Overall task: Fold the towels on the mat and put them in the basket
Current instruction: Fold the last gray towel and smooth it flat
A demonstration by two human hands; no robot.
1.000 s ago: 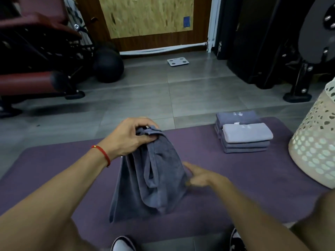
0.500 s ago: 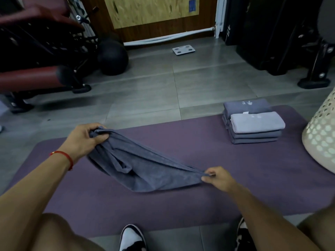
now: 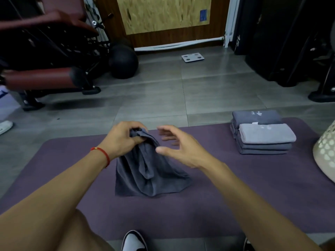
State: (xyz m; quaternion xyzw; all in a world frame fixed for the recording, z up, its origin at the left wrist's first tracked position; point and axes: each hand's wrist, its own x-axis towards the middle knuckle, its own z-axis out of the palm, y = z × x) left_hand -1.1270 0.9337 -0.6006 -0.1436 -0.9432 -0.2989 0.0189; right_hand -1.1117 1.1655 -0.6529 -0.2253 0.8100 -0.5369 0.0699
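Observation:
A dark grey towel (image 3: 146, 174) hangs bunched from my left hand (image 3: 123, 140), which grips its top edge above the purple mat (image 3: 235, 192); the towel's lower part rests on the mat. My right hand (image 3: 179, 147) hovers just right of the towel's top with fingers spread and holds nothing. A stack of folded grey towels (image 3: 262, 134) sits on the mat's far right part. The perforated cream basket (image 3: 324, 153) stands at the right edge, partly cut off by the frame.
Red padded gym equipment (image 3: 45, 77) and a black ball (image 3: 124, 61) stand on the floor at the far left. A white scale (image 3: 192, 57) lies by the far wall. Dark equipment (image 3: 290, 42) fills the far right. My shoes (image 3: 134, 240) sit at the mat's near edge.
My right hand let go of the towel's corner and rose toward my left hand. The towel, stretched between both hands half a second ago, now hangs bunched from the left hand alone.

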